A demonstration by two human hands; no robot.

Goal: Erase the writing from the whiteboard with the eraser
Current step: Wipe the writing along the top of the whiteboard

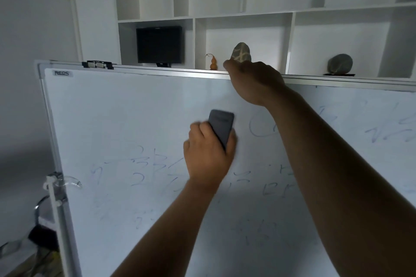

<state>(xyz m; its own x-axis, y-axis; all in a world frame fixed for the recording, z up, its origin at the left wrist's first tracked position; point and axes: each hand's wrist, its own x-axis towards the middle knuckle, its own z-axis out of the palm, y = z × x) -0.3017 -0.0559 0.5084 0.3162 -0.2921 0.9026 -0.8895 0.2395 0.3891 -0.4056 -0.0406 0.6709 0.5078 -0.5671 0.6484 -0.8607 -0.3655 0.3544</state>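
Head view, only one there is: whiteboard point(135, 119) fills the lower frame, tilted, faint blue writing point(153, 166) smeared across its middle and lower area, more strokes at 3 o'clock near the right edge. Left hand point(208, 157) sits at board centre, fingers curled round a dark grey eraser point(221, 127), thumb on one side, fingers wrapped on the other, firm hold; the eraser's face appears pressed to the board, though contact can't be confirmed from this angle. Right hand point(254, 81) reaches up to 12 o'clock and grips the board's top frame rail, fingers hooked over the edge and hidden behind it, looks like steadying. Area just above the eraser reads mostly wiped; writing at 6 o'clock and 3 o'clock of the eraser is untouched or half-smudged. Judged step: mid-erase, upper centre in hand, most of the job left. Next move likely calls for dragging the eraser down toward 6 o'clock through the blue characters, then over to 3 o'clock under the right forearm, keeping pressure flat and the top rail held so the board doesn't swing. Behind, white shelf unit point(247, 16) holds a black monitor point(159, 45), small gourd point(212, 63), two stones.
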